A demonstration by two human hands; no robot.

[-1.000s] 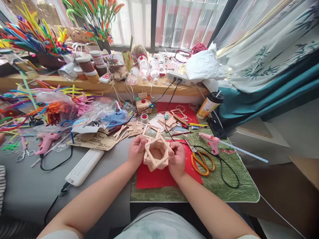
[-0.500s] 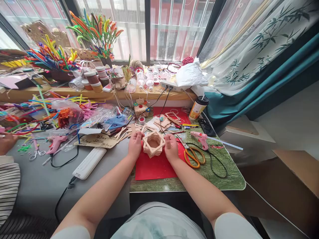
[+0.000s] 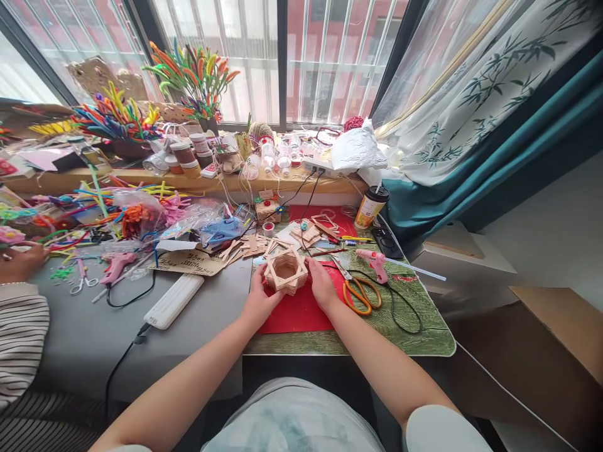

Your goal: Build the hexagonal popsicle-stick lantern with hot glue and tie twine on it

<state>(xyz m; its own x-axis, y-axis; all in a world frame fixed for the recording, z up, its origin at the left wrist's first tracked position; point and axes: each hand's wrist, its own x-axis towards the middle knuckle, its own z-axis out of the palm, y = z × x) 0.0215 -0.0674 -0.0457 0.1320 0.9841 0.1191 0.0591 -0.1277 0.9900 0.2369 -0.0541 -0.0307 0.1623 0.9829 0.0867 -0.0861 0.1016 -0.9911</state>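
Observation:
A star-shaped container of stacked wooden sticks (image 3: 288, 285) sits above a red sheet (image 3: 301, 317), its dark hollow facing up. My left hand (image 3: 260, 300) grips its left and near side, thumb along the front wall. On the right side, my right hand (image 3: 321, 282) has its fingers close to the container's wall; whether they press on it is hard to tell. Loose wooden sticks (image 3: 252, 245) lie just beyond the container.
Orange-handled scissors (image 3: 362, 295) and a pink glue gun (image 3: 375, 263) lie at the right. A drink cup (image 3: 371, 207) stands behind them. On the left are a white power strip (image 3: 174, 301), another pink glue gun (image 3: 113, 267) and another person's hand (image 3: 23, 262).
My left hand has shifted from the container's upper left to its lower left and now wraps it. The stick held in it before is no longer there. The view has shifted slightly.

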